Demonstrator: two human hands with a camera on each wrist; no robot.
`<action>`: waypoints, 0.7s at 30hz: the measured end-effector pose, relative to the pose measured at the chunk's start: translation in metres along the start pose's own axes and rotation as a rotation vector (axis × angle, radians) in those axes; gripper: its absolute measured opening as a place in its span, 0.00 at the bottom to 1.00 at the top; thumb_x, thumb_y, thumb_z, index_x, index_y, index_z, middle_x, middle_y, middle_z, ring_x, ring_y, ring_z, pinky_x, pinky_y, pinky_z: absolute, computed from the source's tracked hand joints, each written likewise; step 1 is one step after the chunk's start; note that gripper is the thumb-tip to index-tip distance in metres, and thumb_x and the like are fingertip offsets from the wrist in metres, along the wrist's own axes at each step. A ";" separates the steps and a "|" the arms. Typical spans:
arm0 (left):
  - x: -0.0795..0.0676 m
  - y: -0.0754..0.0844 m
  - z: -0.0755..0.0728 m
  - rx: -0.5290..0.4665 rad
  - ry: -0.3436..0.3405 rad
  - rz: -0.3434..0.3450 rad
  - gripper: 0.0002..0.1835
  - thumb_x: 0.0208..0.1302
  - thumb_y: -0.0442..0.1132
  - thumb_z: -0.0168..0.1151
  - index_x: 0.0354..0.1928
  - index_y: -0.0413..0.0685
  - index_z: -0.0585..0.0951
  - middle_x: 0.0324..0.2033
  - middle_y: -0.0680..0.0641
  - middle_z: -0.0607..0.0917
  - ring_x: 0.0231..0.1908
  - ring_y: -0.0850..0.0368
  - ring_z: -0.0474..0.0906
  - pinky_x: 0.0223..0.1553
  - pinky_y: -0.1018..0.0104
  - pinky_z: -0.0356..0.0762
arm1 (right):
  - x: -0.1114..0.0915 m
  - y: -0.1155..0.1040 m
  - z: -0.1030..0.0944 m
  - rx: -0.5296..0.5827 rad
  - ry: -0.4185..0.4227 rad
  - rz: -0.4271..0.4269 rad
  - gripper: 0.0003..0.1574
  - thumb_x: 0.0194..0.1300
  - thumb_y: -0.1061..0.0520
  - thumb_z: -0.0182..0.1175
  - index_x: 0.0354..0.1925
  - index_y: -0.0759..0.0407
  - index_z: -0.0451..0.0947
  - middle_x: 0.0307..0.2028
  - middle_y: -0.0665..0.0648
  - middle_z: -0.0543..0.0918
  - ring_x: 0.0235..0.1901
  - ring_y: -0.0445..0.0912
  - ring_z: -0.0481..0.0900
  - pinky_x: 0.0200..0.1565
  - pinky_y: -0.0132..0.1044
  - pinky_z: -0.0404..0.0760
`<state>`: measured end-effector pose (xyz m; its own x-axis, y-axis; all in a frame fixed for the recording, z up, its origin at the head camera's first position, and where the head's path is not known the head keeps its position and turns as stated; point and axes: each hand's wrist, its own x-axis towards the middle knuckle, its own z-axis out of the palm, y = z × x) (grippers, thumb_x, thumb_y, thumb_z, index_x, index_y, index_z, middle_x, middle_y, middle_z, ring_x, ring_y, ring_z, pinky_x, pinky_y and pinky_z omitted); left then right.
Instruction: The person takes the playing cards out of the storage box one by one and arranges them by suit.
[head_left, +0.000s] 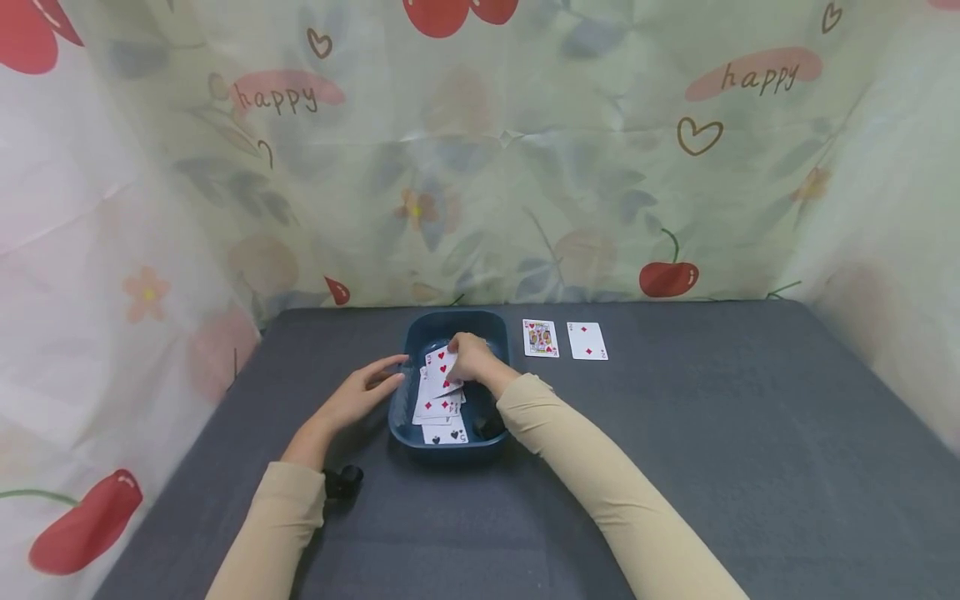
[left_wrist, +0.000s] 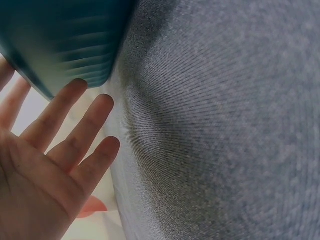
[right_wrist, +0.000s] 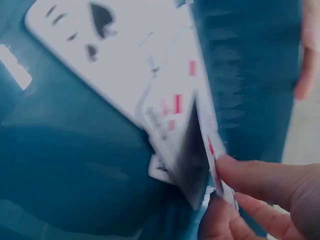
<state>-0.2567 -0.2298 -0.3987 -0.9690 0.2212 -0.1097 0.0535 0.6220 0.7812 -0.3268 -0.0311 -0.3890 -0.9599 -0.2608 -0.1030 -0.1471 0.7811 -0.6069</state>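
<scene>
A dark blue plastic basin (head_left: 442, 451) stands on the table with several overlapping playing cards (head_left: 435, 408) inside, a spade card nearest its front. Over these cards my right hand (head_left: 474, 360) pinches a heart card (head_left: 441, 367) between thumb and fingers. In the right wrist view that card (right_wrist: 209, 137) stands tilted up, seen nearly edge-on. My left hand (head_left: 356, 398) is at the basin's left rim, fingers extended. The left wrist view has the palm (left_wrist: 45, 185) facing the camera with spread fingers beside the basin wall (left_wrist: 75, 40); whether they touch cannot be told.
Right of the basin, a face card of hearts (head_left: 541, 338) and a two of diamonds (head_left: 587, 341) lie face up side by side. The table has a dark grey cloth (head_left: 675, 450). A printed curtain (head_left: 510, 167) hangs behind and at both sides.
</scene>
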 end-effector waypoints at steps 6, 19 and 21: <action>0.001 -0.001 0.001 0.025 0.001 0.032 0.28 0.69 0.54 0.47 0.69 0.58 0.61 0.68 0.39 0.64 0.65 0.38 0.64 0.62 0.40 0.63 | -0.005 -0.005 -0.015 0.113 0.016 -0.055 0.23 0.51 0.67 0.65 0.48 0.64 0.78 0.42 0.63 0.82 0.35 0.48 0.76 0.35 0.32 0.76; 0.001 0.000 0.000 0.035 -0.006 -0.001 0.28 0.69 0.55 0.47 0.69 0.59 0.61 0.69 0.40 0.63 0.66 0.39 0.63 0.63 0.39 0.62 | -0.018 -0.001 -0.050 0.276 0.004 -0.125 0.23 0.55 0.67 0.64 0.51 0.65 0.75 0.40 0.65 0.82 0.34 0.47 0.79 0.37 0.33 0.82; 0.000 0.001 0.000 0.035 -0.004 0.000 0.29 0.68 0.56 0.48 0.69 0.59 0.61 0.68 0.40 0.63 0.66 0.39 0.63 0.63 0.40 0.62 | -0.021 0.002 -0.056 0.311 0.000 -0.126 0.23 0.55 0.68 0.63 0.51 0.65 0.75 0.41 0.66 0.82 0.34 0.46 0.80 0.36 0.33 0.82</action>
<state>-0.2570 -0.2292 -0.3982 -0.9680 0.2243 -0.1123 0.0620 0.6478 0.7593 -0.3208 0.0078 -0.3443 -0.9389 -0.3440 -0.0120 -0.1844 0.5322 -0.8263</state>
